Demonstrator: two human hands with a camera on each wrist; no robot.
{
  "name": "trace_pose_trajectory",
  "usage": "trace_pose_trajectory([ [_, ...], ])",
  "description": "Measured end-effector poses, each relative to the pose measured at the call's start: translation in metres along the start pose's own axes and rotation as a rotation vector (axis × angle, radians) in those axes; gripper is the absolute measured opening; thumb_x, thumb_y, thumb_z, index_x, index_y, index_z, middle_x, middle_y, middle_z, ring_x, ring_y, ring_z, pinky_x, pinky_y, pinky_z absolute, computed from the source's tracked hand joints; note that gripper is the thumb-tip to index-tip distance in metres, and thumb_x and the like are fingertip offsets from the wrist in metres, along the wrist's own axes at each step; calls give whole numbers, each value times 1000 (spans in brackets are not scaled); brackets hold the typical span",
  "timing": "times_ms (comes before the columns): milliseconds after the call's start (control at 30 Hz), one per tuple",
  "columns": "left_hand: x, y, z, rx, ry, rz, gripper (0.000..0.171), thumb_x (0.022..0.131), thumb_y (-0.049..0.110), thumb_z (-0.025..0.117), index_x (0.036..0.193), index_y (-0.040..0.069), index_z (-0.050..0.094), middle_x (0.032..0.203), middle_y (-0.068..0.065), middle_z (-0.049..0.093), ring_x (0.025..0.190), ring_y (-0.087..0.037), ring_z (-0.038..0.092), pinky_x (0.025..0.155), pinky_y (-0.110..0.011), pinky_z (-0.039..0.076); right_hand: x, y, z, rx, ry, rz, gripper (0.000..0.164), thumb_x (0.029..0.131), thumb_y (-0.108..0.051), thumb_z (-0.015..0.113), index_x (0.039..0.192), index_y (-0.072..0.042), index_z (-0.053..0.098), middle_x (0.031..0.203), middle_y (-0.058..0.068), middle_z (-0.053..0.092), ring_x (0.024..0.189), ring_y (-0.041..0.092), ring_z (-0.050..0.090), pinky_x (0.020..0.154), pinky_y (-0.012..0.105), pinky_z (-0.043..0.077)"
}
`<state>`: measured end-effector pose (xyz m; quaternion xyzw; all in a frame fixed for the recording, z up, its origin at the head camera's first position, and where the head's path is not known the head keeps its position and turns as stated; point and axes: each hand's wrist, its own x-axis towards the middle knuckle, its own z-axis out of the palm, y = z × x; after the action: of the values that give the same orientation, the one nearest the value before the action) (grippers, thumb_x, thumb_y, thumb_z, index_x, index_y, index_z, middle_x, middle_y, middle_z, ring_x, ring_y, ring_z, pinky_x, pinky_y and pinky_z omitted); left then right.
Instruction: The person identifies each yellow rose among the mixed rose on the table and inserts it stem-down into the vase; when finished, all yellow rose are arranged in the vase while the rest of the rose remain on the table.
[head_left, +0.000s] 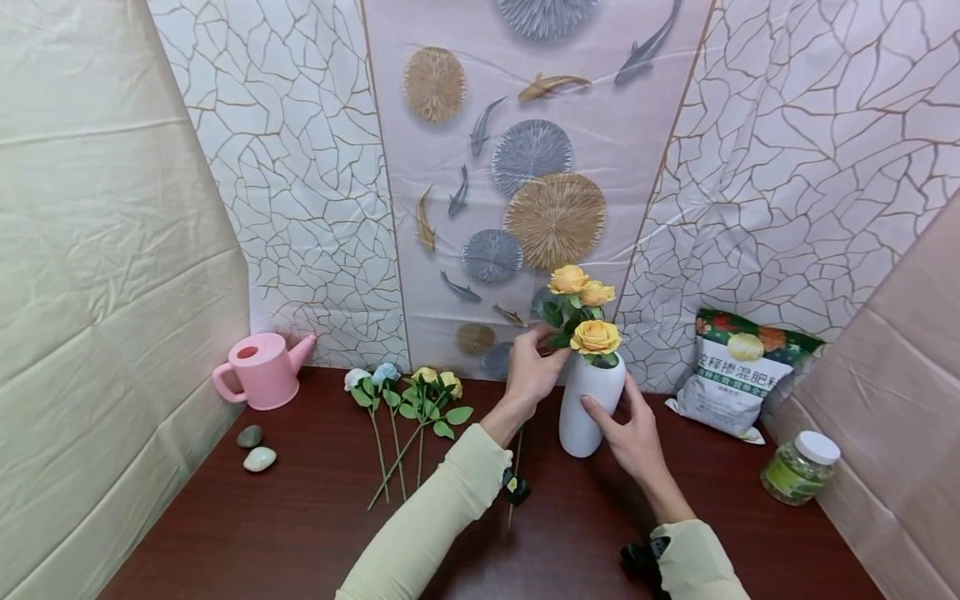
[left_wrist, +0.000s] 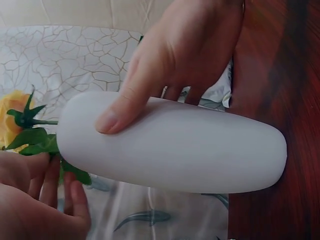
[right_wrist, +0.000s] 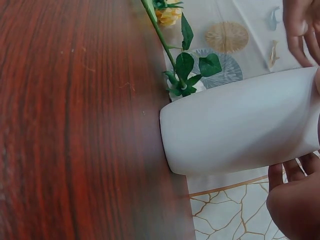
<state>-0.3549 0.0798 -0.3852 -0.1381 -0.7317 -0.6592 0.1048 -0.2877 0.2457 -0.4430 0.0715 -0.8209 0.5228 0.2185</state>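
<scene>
A white vase [head_left: 587, 412] leans slightly on the dark wooden table, several yellow roses [head_left: 596, 337] in its mouth. My right hand [head_left: 633, 433] holds the vase's side, its thumb across the front and its fingers behind. At the vase's mouth my left hand [head_left: 534, 367] is raised to the roses, loosely bent fingers touching the green leaves [left_wrist: 37, 142]. Past the vase's base in the right wrist view lies a white flower [right_wrist: 196, 85] with a leafy stem. In the head view a thin stem [head_left: 512, 512] shows beside my left cuff.
Left of my arms lie white, blue and yellow roses [head_left: 420, 392] with crossing stems. A pink watering can [head_left: 264, 375] and two stones [head_left: 259, 459] are at the far left. A fertilizer bag [head_left: 738, 375] and a white-lidded jar [head_left: 801, 468] stand at the right.
</scene>
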Motion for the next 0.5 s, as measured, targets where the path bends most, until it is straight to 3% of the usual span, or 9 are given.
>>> trace_pose_trajectory([
  [200,0,-11,-3,13,-108,-31,19,89,29,76,108,31,75,104,10,72,92,-7,69,72,-28,58,-1,-3,1,7,-2,5,74,92,-35,74,155,-36,34,144,4,56,126,16,55,98,26,46],
  [400,0,-18,-10,-78,-207,7,33,90,31,74,123,32,70,116,10,69,104,-8,66,83,-30,58,-2,-6,1,4,5,17,74,92,-36,74,155,-35,34,143,3,56,126,15,55,99,27,46],
  [500,-1,-16,-11,-85,-206,47,36,91,29,74,126,32,68,118,10,69,106,-7,65,88,-31,57,3,13,3,-2,19,16,74,91,-39,74,153,-41,33,144,-2,55,127,12,54,100,23,45],
])
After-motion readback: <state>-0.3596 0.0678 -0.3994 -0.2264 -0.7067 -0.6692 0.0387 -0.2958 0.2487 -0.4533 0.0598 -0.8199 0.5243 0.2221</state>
